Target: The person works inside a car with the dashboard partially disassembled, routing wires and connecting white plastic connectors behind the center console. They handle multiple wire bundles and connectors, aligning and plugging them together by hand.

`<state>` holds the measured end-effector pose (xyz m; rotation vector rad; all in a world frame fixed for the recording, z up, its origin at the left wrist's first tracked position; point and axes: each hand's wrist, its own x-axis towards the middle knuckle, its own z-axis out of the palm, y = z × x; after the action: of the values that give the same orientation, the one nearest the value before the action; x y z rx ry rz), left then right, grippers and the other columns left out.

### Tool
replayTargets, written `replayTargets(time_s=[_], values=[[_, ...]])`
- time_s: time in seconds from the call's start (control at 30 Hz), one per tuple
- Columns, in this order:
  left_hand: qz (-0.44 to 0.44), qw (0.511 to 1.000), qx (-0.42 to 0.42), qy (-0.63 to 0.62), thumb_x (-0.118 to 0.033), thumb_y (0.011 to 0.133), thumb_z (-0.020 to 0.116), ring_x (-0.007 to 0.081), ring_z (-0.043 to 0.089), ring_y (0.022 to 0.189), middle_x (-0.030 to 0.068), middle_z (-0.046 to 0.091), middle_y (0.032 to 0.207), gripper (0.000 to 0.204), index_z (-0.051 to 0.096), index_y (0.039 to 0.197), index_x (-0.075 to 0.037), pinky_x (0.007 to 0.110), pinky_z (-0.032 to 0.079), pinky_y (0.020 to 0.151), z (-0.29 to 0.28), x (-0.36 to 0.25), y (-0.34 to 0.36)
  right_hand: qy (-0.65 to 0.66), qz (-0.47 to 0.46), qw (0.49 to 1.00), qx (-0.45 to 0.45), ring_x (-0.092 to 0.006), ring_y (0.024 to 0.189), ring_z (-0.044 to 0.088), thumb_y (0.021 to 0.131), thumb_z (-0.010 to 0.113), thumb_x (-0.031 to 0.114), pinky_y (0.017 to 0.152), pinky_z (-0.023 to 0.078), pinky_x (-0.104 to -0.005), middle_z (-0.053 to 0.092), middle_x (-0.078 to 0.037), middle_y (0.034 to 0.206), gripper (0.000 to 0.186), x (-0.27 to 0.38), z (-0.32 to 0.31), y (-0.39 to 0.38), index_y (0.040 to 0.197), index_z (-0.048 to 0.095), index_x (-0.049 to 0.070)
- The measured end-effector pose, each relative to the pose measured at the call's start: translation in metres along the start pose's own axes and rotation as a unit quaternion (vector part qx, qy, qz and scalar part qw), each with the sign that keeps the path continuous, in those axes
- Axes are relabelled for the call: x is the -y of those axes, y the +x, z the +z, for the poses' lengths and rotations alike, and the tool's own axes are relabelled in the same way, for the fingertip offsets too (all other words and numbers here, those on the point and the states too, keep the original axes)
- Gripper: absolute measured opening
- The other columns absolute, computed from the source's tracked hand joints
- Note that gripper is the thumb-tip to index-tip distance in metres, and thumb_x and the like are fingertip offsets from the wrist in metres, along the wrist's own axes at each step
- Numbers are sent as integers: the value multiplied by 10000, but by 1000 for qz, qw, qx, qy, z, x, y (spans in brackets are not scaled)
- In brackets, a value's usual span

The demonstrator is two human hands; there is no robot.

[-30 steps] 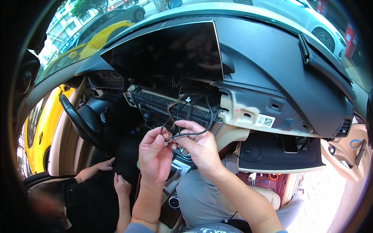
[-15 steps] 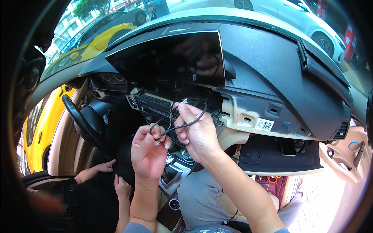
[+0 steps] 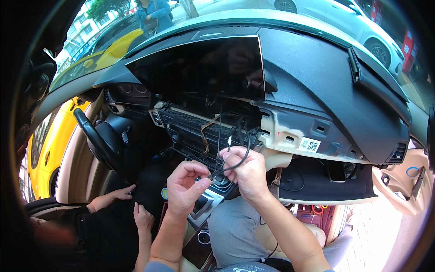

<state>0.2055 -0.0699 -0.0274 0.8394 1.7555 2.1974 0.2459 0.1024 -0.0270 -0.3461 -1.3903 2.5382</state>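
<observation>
My left hand (image 3: 185,186) is closed, thumb and fingers pinching the end of some thin dark wires above the centre console. Just to its right, my right hand (image 3: 247,174) grips a thick black cable (image 3: 248,147) that loops up toward the dashboard opening. Several black wires meet between the two hands, and one carries a small white tag (image 3: 229,140). Behind them hangs a bundle of thin brown wires (image 3: 206,133) across the opened dash panel (image 3: 181,124). Above it stands a wide dark display screen (image 3: 199,68).
The open glove box (image 3: 326,181) holds a phone (image 3: 336,172) and a loose cable. Stripped dash metal (image 3: 290,131) borders the opening. A steering wheel (image 3: 97,145) is at left, where a person in black (image 3: 104,231) sits. The gear selector area (image 3: 204,204) lies below my hands.
Both hands have moved down and to the right with the wires, leaving the brown wire bundle and dash panel more exposed. Outside, a person in blue has come further into view.
</observation>
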Motion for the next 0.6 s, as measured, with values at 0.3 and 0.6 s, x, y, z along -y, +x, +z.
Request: replayTargets(time_s=[0.3, 0.6], values=[[24, 917, 77, 391, -159, 950, 693, 201, 706, 732, 135, 750, 887, 197, 769, 1010, 12, 307, 534, 670, 22, -47, 87, -73, -107, 991, -25, -32, 523, 522, 988, 605, 108, 484, 389, -186, 632, -6, 663, 132, -12, -3, -8, 976, 697, 14], [-161, 822, 217, 502, -276, 912, 666, 179, 619, 627, 122, 647, 677, 330, 727, 879, 47, 322, 504, 628, 34, -43, 151, -439, -390, 808, 49, -270, 626, 671, 911, 641, 34, 549, 509, -376, 680, -127, 761, 70, 8, -12, 12, 929, 694, -9]])
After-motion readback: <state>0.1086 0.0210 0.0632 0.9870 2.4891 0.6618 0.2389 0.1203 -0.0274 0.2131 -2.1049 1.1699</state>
